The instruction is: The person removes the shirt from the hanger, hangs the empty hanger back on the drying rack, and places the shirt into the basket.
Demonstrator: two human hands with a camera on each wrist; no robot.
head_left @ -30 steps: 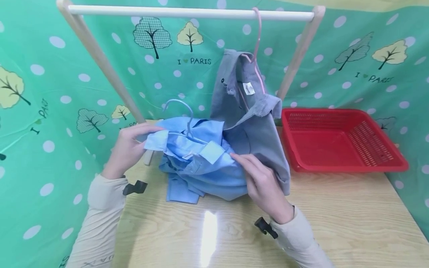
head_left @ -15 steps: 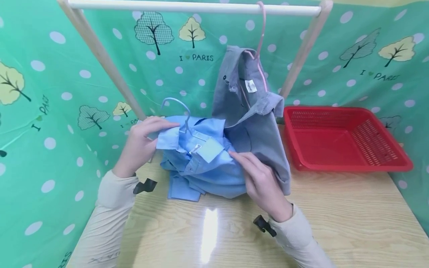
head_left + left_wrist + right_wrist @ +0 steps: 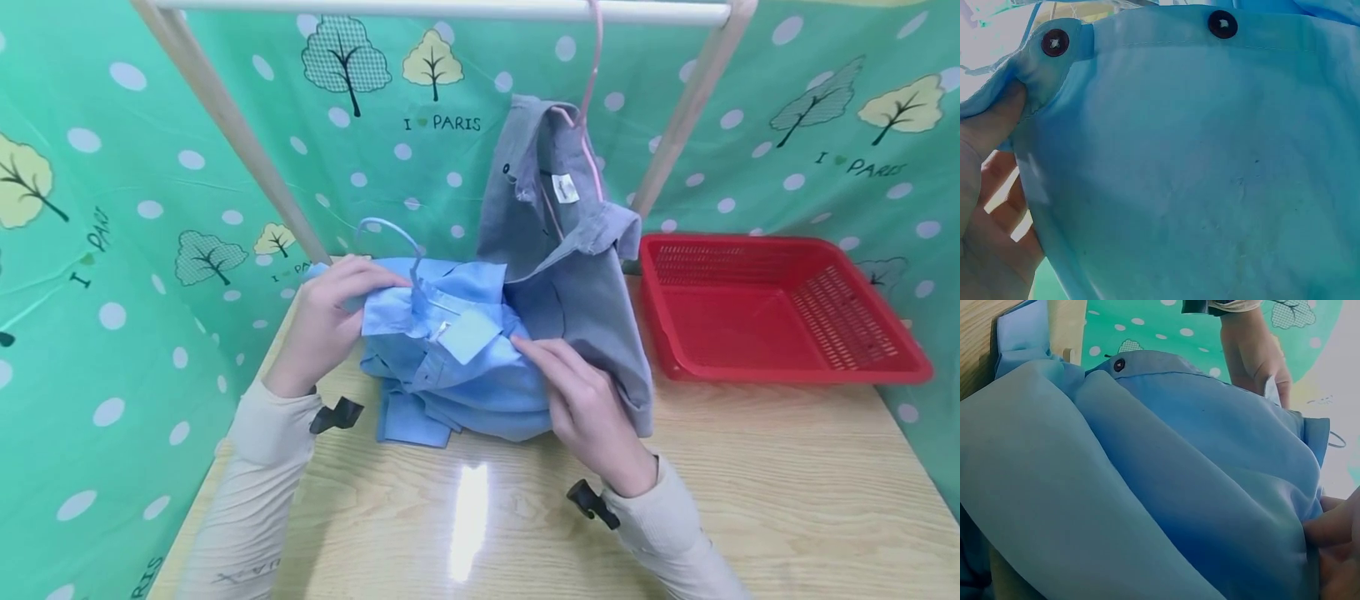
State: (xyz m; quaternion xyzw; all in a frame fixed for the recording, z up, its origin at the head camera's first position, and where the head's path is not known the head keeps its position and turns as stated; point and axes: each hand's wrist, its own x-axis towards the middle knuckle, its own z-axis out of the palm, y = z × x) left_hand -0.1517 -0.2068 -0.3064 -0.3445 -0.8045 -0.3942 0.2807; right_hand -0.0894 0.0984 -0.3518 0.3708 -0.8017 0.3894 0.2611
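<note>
A light blue shirt (image 3: 480,404) with dark buttons lies bunched above the table, a blue hanger (image 3: 407,239) inside its neck and the hook sticking up. My left hand (image 3: 322,312) pinches the left side of the collar; in the left wrist view its thumb (image 3: 1004,115) presses the cloth beside a dark button (image 3: 1055,42). On the other side, my right hand (image 3: 588,404) pinches the shirt at its right shoulder, just below the collar flap. In the right wrist view, fingertips (image 3: 1329,528) hold the cloth's edge. The hanger's arms are mostly hidden.
A grey shirt (image 3: 600,317) hangs by a pink hanger (image 3: 591,92) from the white rail (image 3: 450,8), close behind my right hand. A red basket (image 3: 795,372) stands at the right. Wooden rack posts (image 3: 232,125) rise behind the blue shirt.
My left hand has moved right, bringing the left collar side closer to the hanger hook. The right hand stays almost in place. The head view has shifted slightly.
</note>
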